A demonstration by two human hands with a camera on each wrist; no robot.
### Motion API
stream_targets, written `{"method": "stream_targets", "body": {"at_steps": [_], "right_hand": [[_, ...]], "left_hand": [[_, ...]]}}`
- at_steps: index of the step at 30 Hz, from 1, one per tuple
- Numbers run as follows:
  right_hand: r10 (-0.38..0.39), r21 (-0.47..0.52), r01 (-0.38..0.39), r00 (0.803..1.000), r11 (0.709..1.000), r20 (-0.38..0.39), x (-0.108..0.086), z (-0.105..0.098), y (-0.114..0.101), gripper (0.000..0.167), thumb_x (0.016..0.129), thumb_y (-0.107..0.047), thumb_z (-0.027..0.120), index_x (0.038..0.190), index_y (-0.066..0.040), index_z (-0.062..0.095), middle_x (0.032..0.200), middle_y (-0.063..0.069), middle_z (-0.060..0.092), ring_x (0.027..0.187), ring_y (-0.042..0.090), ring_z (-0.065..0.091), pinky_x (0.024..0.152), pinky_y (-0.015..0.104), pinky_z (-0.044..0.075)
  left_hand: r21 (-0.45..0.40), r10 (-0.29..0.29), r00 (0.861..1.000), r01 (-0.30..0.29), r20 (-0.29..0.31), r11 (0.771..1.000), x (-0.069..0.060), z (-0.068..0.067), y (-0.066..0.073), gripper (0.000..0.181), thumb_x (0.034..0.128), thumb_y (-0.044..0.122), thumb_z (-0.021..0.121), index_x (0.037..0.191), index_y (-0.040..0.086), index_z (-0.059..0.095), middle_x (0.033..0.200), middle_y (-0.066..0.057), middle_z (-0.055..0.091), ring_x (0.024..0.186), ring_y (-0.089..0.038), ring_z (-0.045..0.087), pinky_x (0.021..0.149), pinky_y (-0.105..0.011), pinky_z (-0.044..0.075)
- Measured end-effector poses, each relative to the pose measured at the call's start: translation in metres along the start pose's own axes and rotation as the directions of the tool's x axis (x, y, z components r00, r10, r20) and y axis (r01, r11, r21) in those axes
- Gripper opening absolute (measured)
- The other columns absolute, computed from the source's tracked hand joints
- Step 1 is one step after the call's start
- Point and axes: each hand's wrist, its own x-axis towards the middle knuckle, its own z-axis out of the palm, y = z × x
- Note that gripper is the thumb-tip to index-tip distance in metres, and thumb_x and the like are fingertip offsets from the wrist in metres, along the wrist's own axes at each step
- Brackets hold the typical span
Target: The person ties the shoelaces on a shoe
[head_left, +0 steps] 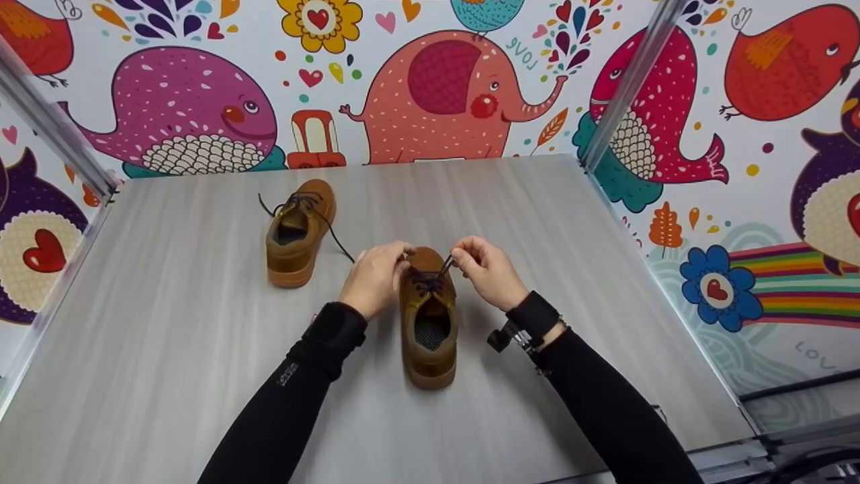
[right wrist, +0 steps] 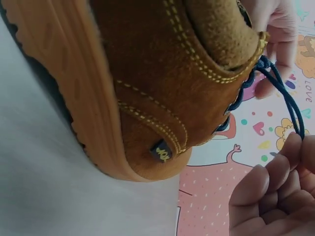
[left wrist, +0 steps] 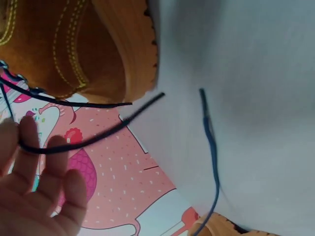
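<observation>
A brown lace-up shoe [head_left: 430, 371] stands upright between the two hands, its toe pointing away from me. My left hand [head_left: 378, 279] is at the shoe's left side near the toe; in the left wrist view its thumb and forefinger pinch a dark blue shoelace [left wrist: 93, 140], whose loose end sticks out past the fingers. Right of the laces, my right hand [head_left: 492, 274] pinches a loop of shoelace [right wrist: 291, 103], pulled up taut from the shoe. Another lace end [left wrist: 98, 104] hangs along the shoe's side.
Farther back on the left stands the matching shoe [head_left: 290, 259], with one untied lace [head_left: 340, 246] trailing over the table [head_left: 201, 349] toward my left hand. Printed panels [head_left: 430, 101] with cartoon animals wall the back and sides, joined by metal posts [head_left: 628, 87].
</observation>
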Motion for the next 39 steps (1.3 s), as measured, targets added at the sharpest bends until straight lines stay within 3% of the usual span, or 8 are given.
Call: {"method": "stream_targets", "body": {"at_steps": [4,9,13,16,25,29,33,39], "right_hand": [[-0.014,0.006,0.014,1.000,1.000,0.009,0.001,0.000,-0.006,0.019,0.110,-0.017,0.061,0.111,0.000,0.069,0.090,0.008,0.067,0.077,0.010,0.058,0.071,0.022,0.049],[-0.044,0.007,0.044,0.999,0.999,0.027,0.001,0.003,-0.013,0.019,0.110,-0.017,0.061,0.111,-0.001,0.070,0.091,0.008,0.069,0.078,0.009,0.060,0.072,0.022,0.050],[-0.077,-0.018,0.078,0.996,0.997,0.044,0.001,0.003,-0.016,0.020,0.110,-0.017,0.060,0.114,0.001,0.069,0.098,0.015,0.072,0.086,0.013,0.065,0.078,0.022,0.052],[-0.084,-0.070,0.086,0.996,0.994,0.029,0.001,0.001,-0.013,0.019,0.110,-0.014,0.059,0.115,0.001,0.069,0.104,0.015,0.074,0.094,0.017,0.068,0.084,0.022,0.053],[0.042,0.083,-0.053,0.990,0.995,0.132,0.002,0.001,-0.009,0.023,0.108,-0.015,0.066,0.122,0.002,0.073,0.105,0.020,0.075,0.090,0.034,0.069,0.075,0.029,0.056],[-0.005,-0.046,0.010,0.995,0.999,0.104,0.002,0.003,-0.007,0.017,0.103,-0.011,0.072,0.113,0.001,0.078,0.104,0.019,0.079,0.088,0.026,0.072,0.074,0.022,0.055],[-0.063,-0.189,0.083,0.992,0.978,0.108,0.003,0.004,-0.005,0.017,0.102,-0.011,0.072,0.111,0.000,0.080,0.104,0.016,0.080,0.085,0.013,0.070,0.075,0.020,0.053],[-0.021,-0.215,0.035,0.998,0.976,0.066,0.005,0.006,-0.005,0.016,0.103,-0.016,0.072,0.105,-0.004,0.082,0.089,0.013,0.077,0.073,0.010,0.058,0.067,0.022,0.046]], "left_hand": [[-0.068,-0.010,1.000,0.010,0.004,0.998,-0.001,0.000,0.005,0.020,0.1088,0.016,0.063,0.124,0.008,0.071,0.120,-0.012,0.077,0.109,-0.032,0.073,0.098,-0.050,0.055],[-0.109,0.050,0.998,-0.047,0.028,0.993,-0.002,0.005,0.017,0.023,0.1022,0.031,0.074,0.110,0.010,0.077,0.103,-0.009,0.077,0.092,-0.026,0.072,0.081,-0.041,0.057],[-0.082,0.078,0.994,-0.072,0.073,0.994,-0.004,0.005,0.024,0.020,0.1022,0.028,0.075,0.101,0.008,0.078,0.093,-0.009,0.072,0.080,-0.023,0.066,0.072,-0.036,0.052],[-0.113,0.060,0.992,-0.048,0.112,0.992,-0.005,0.002,0.027,0.016,0.1043,0.021,0.072,0.100,0.007,0.078,0.095,-0.009,0.072,0.081,-0.021,0.064,0.073,-0.036,0.052],[-0.196,0.012,0.983,0.024,0.182,0.980,-0.004,-0.002,0.026,0.017,0.1062,0.020,0.068,0.102,0.007,0.078,0.101,-0.010,0.074,0.085,-0.019,0.064,0.078,-0.035,0.052],[-0.199,-0.006,0.983,0.043,0.185,0.979,-0.004,-0.002,0.024,0.019,0.1082,0.019,0.064,0.103,0.007,0.078,0.101,-0.011,0.073,0.084,-0.019,0.062,0.078,-0.035,0.050],[-0.196,-0.012,0.982,0.050,0.189,0.979,-0.003,-0.002,0.021,0.023,0.1100,0.019,0.060,0.101,0.005,0.076,0.097,-0.013,0.071,0.082,-0.021,0.059,0.077,-0.034,0.047],[-0.234,-0.104,0.987,0.130,0.121,0.964,-0.004,-0.010,0.017,0.023,0.1107,0.016,0.059,0.123,0.004,0.074,0.106,-0.013,0.075,0.090,-0.025,0.068,0.082,-0.039,0.053]]}}
